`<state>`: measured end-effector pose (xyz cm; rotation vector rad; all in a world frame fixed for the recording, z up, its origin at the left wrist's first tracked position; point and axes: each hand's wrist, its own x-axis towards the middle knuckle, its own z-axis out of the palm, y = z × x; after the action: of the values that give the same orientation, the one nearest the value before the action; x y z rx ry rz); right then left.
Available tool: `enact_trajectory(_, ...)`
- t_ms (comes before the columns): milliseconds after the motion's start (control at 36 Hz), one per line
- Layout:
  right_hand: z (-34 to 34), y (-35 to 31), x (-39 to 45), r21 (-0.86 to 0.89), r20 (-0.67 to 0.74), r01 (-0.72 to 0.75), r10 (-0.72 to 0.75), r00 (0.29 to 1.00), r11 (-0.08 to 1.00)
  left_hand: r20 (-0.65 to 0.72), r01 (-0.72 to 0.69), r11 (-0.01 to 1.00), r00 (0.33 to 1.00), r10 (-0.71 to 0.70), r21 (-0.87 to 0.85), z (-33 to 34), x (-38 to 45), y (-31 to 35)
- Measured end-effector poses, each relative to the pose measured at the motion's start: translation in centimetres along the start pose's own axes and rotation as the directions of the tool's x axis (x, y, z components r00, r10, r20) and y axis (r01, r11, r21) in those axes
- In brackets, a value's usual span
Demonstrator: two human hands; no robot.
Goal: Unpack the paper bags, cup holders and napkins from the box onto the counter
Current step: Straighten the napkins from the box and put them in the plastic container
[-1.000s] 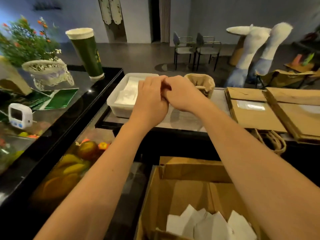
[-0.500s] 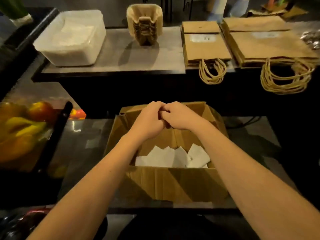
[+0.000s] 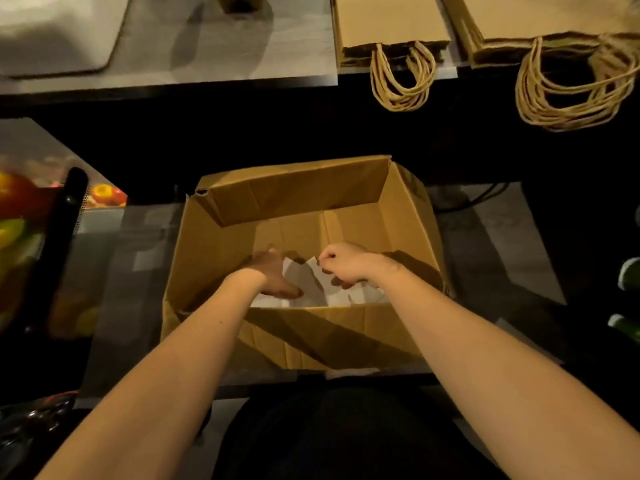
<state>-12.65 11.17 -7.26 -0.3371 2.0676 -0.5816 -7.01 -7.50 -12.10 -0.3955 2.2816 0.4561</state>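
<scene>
An open cardboard box stands on the low surface in front of me, with loose white napkins on its bottom. Both my hands are inside it. My left hand lies on the napkins at the left, fingers reaching down among them. My right hand has its fingers curled round the raised edge of a napkin. On the counter behind lie two stacks of brown paper bags, their twine handles hanging over the edge.
A white plastic tub stands on the grey counter at the back left. A glass display case with coloured fruit is at the left. Green bottles show at the right edge.
My hands have parted and dropped from above the counter into the box onto the napkins. The view has tilted down from the room toward the box.
</scene>
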Motion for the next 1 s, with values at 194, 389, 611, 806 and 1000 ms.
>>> enact_trajectory(194, 0.7, -0.2, 1.1, 0.007, 0.018, -0.019, 0.019, 1.000, 1.000, 0.195, -0.027, 0.999, 0.981, 0.022, 0.023, 0.1, 0.1, -0.4)
enact_trajectory(389, 0.8, 0.0, 0.2, 0.016, 0.046, 0.006, -0.006, 0.999, 1.000, 0.198, -0.151, 0.985, 0.971, 0.133, 0.079, -0.4, -1.4, 1.6)
enact_trajectory(611, 1.0, 0.8, -0.8, 0.114, -0.016, 0.013, -0.012, 1.000, 0.993, 0.082, -0.132, 0.979, 0.986, 0.145, -0.153, -0.5, -1.9, 2.8)
enact_trajectory(806, 0.0, 1.5, -1.6, 0.221, -0.148, 0.102, -0.070, 0.986, 0.970, -0.133, -0.075, 0.945, 0.991, 0.034, -0.318, -3.3, -3.1, 1.9)
enact_trajectory(1000, -1.5, 0.5, -3.3, 0.365, -0.314, 0.169, -0.050, 0.948, 0.915, -0.367, -0.362, 0.449, 0.927, 0.080, -0.817, -6.3, -5.8, 0.2)
